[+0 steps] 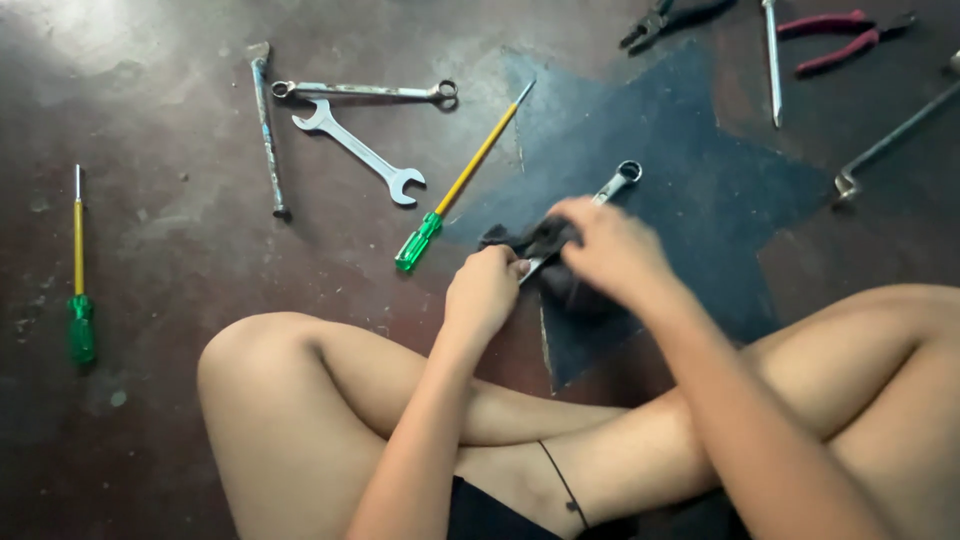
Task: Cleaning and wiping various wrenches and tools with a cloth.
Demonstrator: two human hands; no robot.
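1. we are sitting cross-legged on a dark reddish floor (180,250), looking down past our bare knees at our two hands.
2. our left hand (482,292) is curling its fingers shut around the lower end of a silver ring wrench (612,187).
3. our right hand (612,248) is closing down over a dark cloth (545,245) and pressing it against the shaft of that wrench.
4. the wrench is slanting up and to the right from between our hands, its ring end poking out above the right hand, over a dark blue star shape (700,190) painted on the floor.
5. just left of our hands a yellow screwdriver with a green handle (455,190) is lying at a slant.
6. further left an open-ended spanner (358,150) is lying, with a long ring spanner (365,91) above it and a thin metal bar (267,130) beside them.
7. a second yellow and green screwdriver (78,270) is lying well apart at the far left.
8. along the top right, black pliers (670,18), red-handled pliers (840,38) and a bent metal rod (895,135) are resting.
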